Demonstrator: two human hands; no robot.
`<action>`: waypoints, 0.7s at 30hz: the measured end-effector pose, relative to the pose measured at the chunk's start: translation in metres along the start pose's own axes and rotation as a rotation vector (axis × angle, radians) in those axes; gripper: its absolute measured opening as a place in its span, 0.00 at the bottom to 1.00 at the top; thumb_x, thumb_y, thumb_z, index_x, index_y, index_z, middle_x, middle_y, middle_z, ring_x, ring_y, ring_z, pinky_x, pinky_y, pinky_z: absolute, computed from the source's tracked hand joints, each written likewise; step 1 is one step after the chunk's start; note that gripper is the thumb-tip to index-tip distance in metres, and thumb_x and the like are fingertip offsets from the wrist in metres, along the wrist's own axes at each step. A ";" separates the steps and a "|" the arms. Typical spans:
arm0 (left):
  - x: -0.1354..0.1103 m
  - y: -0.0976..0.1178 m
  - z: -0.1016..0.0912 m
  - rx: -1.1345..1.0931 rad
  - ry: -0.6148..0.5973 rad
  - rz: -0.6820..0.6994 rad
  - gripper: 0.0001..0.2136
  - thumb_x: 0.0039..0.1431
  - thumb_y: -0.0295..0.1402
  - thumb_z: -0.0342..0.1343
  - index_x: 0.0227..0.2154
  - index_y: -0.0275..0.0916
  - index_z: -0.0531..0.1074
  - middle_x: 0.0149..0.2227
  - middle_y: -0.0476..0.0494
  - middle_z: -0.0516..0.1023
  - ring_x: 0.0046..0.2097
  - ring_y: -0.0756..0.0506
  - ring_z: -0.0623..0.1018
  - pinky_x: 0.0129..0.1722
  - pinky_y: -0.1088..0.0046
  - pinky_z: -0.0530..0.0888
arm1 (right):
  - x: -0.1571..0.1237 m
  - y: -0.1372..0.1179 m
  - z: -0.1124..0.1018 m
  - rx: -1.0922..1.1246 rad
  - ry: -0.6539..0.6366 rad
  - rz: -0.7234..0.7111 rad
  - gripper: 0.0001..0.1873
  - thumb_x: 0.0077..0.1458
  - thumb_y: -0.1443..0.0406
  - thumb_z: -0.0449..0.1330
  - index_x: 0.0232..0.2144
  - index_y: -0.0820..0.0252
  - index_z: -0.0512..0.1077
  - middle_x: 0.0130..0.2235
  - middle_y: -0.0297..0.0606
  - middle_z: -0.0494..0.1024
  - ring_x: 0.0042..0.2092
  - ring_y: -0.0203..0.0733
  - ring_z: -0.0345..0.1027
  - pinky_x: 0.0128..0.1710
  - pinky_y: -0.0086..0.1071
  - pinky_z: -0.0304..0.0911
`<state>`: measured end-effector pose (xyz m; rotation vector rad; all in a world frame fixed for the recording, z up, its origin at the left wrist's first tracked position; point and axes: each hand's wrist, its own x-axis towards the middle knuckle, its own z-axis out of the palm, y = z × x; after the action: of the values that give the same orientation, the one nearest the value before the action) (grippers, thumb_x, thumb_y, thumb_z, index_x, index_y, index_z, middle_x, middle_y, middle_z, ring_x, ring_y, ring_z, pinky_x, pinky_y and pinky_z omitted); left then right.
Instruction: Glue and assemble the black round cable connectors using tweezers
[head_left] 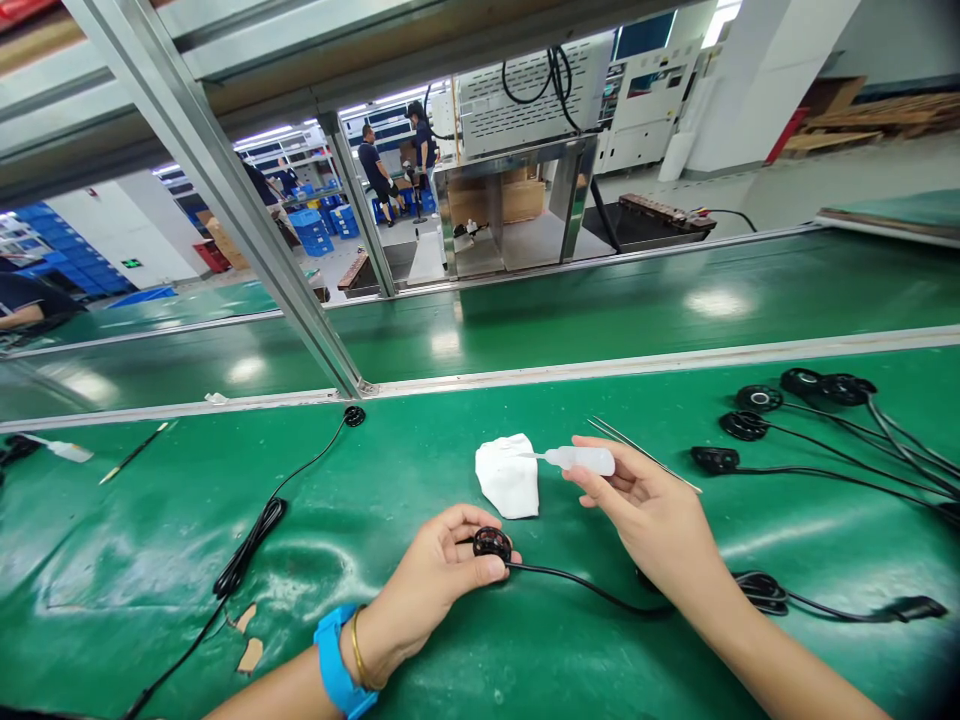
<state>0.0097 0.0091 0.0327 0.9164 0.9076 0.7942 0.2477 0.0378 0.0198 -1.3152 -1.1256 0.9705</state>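
Note:
My left hand (450, 555) is closed around a small round black part (493, 543) with a black cable (577, 580) running off to the right. Between the thumb and fingers of my right hand (637, 500) lies a small translucent squeeze bottle (589, 460), tilted nearly level. Its thin nozzle points left, over or against a folded white cloth (510, 478) on the green mat; I cannot tell whether it touches. The held cable passes under my right wrist toward a coiled black bundle (761, 592). A pair of thin metal tweezers (645, 455) lies behind my right hand.
Several round black parts on cables (757, 400) lie at the right. Another cabled part (354, 416) and its coil (251, 545) rest at the left, near a thin stick (135, 453) and a second bottle (71, 451). A metal post (225, 210) rises before the green conveyor (570, 305).

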 end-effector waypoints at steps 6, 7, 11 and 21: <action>-0.001 0.000 0.000 0.009 -0.017 0.002 0.16 0.51 0.30 0.70 0.42 0.37 0.74 0.41 0.40 0.81 0.47 0.40 0.81 0.50 0.61 0.73 | -0.004 -0.002 -0.001 -0.146 0.017 -0.099 0.25 0.52 0.49 0.67 0.47 0.57 0.77 0.43 0.41 0.82 0.37 0.45 0.76 0.37 0.37 0.75; -0.001 0.000 0.000 0.008 -0.016 0.002 0.16 0.51 0.30 0.70 0.42 0.37 0.74 0.41 0.40 0.81 0.47 0.40 0.81 0.50 0.61 0.73 | -0.004 -0.003 0.000 -0.168 0.017 -0.110 0.24 0.52 0.49 0.66 0.46 0.56 0.77 0.42 0.41 0.82 0.36 0.45 0.77 0.37 0.37 0.75; 0.000 0.000 0.000 0.002 -0.015 0.003 0.16 0.51 0.30 0.71 0.41 0.37 0.73 0.40 0.41 0.81 0.47 0.40 0.81 0.50 0.62 0.73 | -0.006 -0.009 0.000 -0.260 0.035 -0.155 0.21 0.53 0.51 0.64 0.45 0.55 0.78 0.42 0.40 0.82 0.34 0.44 0.77 0.33 0.34 0.75; 0.001 -0.002 0.000 0.003 -0.008 -0.006 0.16 0.50 0.30 0.71 0.41 0.38 0.73 0.41 0.41 0.81 0.46 0.40 0.82 0.49 0.62 0.74 | -0.011 -0.011 -0.001 -0.335 0.033 -0.258 0.16 0.55 0.53 0.64 0.44 0.51 0.78 0.44 0.36 0.82 0.32 0.41 0.76 0.32 0.32 0.74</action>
<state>0.0106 0.0096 0.0309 0.9185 0.9046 0.7844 0.2451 0.0263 0.0301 -1.3991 -1.4359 0.5853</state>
